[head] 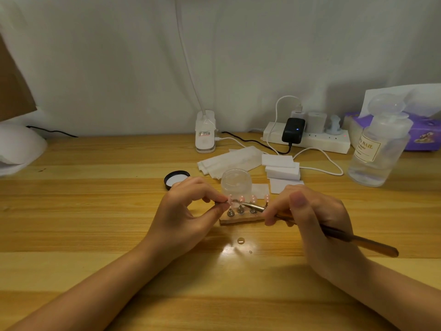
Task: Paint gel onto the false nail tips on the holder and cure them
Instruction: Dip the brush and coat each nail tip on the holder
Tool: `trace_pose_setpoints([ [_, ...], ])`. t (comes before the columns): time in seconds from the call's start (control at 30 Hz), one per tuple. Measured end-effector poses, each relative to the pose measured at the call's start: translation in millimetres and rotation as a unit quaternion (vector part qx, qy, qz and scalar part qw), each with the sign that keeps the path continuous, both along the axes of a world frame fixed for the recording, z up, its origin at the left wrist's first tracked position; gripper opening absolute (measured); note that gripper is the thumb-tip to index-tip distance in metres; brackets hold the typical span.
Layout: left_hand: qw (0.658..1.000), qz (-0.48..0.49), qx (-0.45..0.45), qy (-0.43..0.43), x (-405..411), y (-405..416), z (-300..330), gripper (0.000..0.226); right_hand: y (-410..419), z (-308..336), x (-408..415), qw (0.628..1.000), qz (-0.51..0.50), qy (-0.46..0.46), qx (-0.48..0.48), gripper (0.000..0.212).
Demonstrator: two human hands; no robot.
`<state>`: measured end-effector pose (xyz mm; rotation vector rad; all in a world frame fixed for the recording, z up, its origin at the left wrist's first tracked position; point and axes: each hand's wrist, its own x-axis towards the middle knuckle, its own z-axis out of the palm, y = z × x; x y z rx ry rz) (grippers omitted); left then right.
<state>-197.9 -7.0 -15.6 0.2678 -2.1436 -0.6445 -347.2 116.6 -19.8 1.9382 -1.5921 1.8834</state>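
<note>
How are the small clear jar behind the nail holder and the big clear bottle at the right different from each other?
The small jar is short, wide and open; its black lid lies on the table beside it. The big bottle is much taller and closed with a clear domed top. The bottle carries a printed label; the jar shows none. The jar stands just behind the nail holder, while the bottle stands far off to the right. Both are transparent and upright on the wooden table.

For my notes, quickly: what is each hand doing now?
Left hand: pinches the leftmost nail tip on the holder.
Right hand: grips the brush.
</note>
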Motion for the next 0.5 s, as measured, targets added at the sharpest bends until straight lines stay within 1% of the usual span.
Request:
trace_pose_setpoints([
  [0.17,1.0,0.0,0.004,0.001,-0.1,-0.4,-0.3,0.015,-2.6,0.2,2.7,0.999,-0.01,0.027,0.02,0.044],
  [0.33,1.0,0.009,0.014,-0.003,0.8,-0.5,-1.7,0.01,1.8,0.3,2.3,0.999,0.034,-0.007,0.005,0.046],
  [0.5,1.0,0.012,0.024,0.001,0.6,0.3,-1.0,0.013,-0.1,2.3,2.8,1.0,0.005,-0.017,0.018,0.039],
])
